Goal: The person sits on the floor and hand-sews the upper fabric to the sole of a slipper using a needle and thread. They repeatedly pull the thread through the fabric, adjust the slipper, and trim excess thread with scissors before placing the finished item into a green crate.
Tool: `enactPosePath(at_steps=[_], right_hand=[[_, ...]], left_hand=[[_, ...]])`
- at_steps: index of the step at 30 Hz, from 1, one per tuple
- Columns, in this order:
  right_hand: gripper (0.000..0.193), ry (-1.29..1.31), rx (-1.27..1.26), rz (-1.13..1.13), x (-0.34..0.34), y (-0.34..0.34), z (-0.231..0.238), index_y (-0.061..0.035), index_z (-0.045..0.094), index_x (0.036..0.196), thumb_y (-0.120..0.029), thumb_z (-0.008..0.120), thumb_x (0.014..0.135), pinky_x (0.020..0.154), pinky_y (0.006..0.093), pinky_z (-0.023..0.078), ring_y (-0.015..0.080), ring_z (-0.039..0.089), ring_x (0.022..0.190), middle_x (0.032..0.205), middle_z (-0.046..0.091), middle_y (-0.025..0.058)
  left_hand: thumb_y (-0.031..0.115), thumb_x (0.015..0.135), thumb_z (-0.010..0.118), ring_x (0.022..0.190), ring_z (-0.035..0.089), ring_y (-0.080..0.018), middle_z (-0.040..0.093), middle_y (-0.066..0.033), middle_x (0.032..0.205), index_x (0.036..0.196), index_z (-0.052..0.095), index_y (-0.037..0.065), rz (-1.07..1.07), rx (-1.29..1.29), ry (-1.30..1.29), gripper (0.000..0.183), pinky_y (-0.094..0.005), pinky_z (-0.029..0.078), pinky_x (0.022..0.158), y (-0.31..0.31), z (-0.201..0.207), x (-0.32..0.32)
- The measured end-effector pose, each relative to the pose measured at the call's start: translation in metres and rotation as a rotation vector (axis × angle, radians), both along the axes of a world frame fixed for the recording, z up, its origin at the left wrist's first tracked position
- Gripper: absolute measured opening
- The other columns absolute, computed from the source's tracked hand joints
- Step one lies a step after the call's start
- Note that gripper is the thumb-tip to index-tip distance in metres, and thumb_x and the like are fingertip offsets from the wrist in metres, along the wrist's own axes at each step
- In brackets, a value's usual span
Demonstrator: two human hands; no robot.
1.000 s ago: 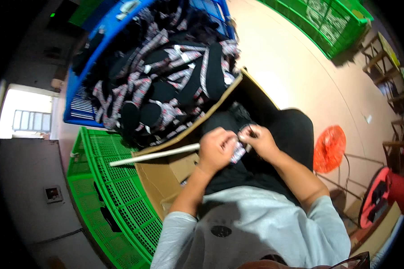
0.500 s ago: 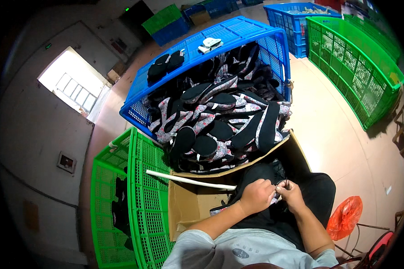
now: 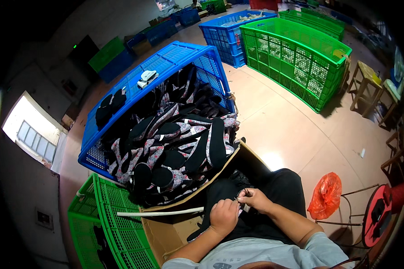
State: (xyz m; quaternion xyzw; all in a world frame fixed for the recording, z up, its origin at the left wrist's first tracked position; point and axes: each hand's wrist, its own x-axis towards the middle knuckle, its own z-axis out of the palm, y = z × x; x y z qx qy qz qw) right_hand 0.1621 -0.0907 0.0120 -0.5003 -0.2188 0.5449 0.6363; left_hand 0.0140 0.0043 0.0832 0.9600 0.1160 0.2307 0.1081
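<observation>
My left hand (image 3: 224, 216) is closed, with its fingertips against those of my right hand (image 3: 254, 200) above my lap. The right hand pinches a small, thin dark piece; what the left fingers grip is hidden behind its knuckles. Beneath both hands, dark fabric with a pale patch blends into my black trousers. Just beyond them, a large heap of black, slipper-shaped pieces with floral fabric (image 3: 168, 130) spills from a tipped blue crate (image 3: 166, 56). It rests over an open cardboard box (image 3: 159, 233) at my knees.
A pale tube (image 3: 159, 213) lies across the box and a green crate (image 3: 114, 197) at left. Folded white cloth (image 3: 147, 78) and black pieces (image 3: 110, 106) lie on the blue crate. At right are an orange plastic bag (image 3: 326, 196), a red round stool (image 3: 376, 215) and another green crate (image 3: 296, 62).
The view has swung to the right, so the crates and heap sit further left and the stool shows more. Both hands stay together over the lap, their fingers slightly shifted.
</observation>
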Motion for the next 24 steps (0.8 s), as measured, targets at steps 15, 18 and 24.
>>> enactPosePath(at_steps=[15,18,24], right_hand=[[0.013,-0.076,0.117,-0.136,0.007,-0.002,0.011,-0.0025,0.067,0.098,-0.014,0.070,0.093,0.073,0.0236,0.048,0.0056,0.057,0.079,0.088,0.065,-0.0013],[0.018,-0.074,-0.044,-0.077,0.018,-0.003,0.015,-0.0046,0.070,0.100,-0.021,0.062,0.098,0.063,0.0228,0.044,0.0048,0.052,0.071,0.085,0.062,-0.0024],[0.032,-0.271,-0.041,-0.024,0.024,-0.007,0.027,-0.0063,0.063,0.119,-0.030,0.048,0.104,0.061,0.0229,0.048,0.0074,0.056,0.068,0.091,0.066,0.0013]], left_hand=[[0.009,0.082,0.068,0.077,0.060,-0.0323,0.058,-0.0117,0.084,0.089,0.061,0.005,-0.241,-0.188,-0.008,0.011,-0.0419,0.049,0.064,0.035,0.007,0.001],[0.009,0.083,0.067,0.076,0.060,-0.0332,0.058,-0.0122,0.083,0.087,0.061,0.005,-0.194,-0.241,-0.028,0.008,-0.0423,0.049,0.066,0.036,0.006,0.000],[0.005,0.087,0.058,0.078,0.058,-0.0364,0.055,-0.0177,0.085,0.084,0.060,0.000,-0.070,-0.294,-0.066,0.006,-0.0427,0.048,0.070,0.033,-0.008,-0.003]])
